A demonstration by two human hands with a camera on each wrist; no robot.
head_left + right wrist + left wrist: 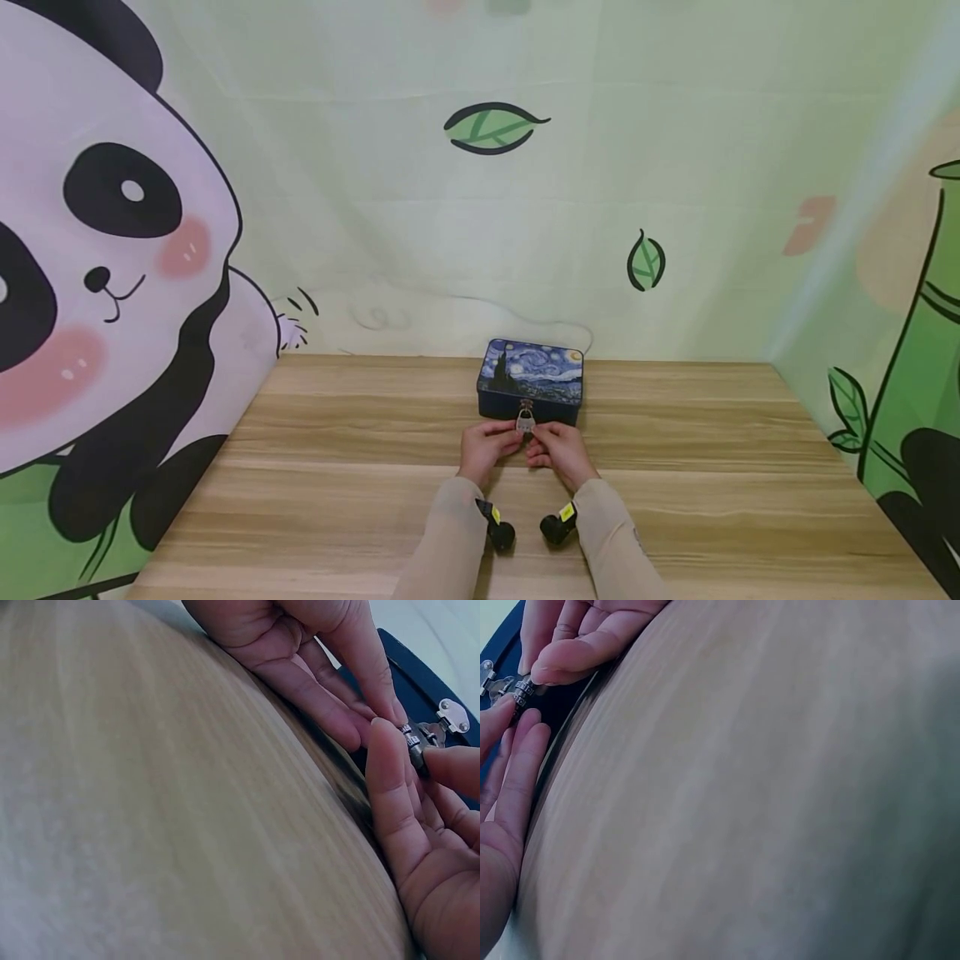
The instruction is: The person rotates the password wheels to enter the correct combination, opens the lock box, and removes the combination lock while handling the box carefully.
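A small metal combination padlock (526, 424) with number dials is at the front latch (454, 716) of a dark blue tin box (530, 410), whose lid shows a swirling night-sky painting. My left hand (483, 450) pinches the padlock from the left. From the other side my right hand (564, 452) pinches it too, thumb and fingertips against the body. In the left wrist view the dials (523, 690) show between both hands' fingertips. Fingers partly cover the lock, and I cannot tell whether its shackle is fastened.
The box stands near the back edge of a wooden table (360, 417). Behind it hangs a pale green cloth (375, 167) printed with leaves and a panda. A thin cable (517, 312) runs behind the box. Each sleeved wrist carries a black camera (557, 527).
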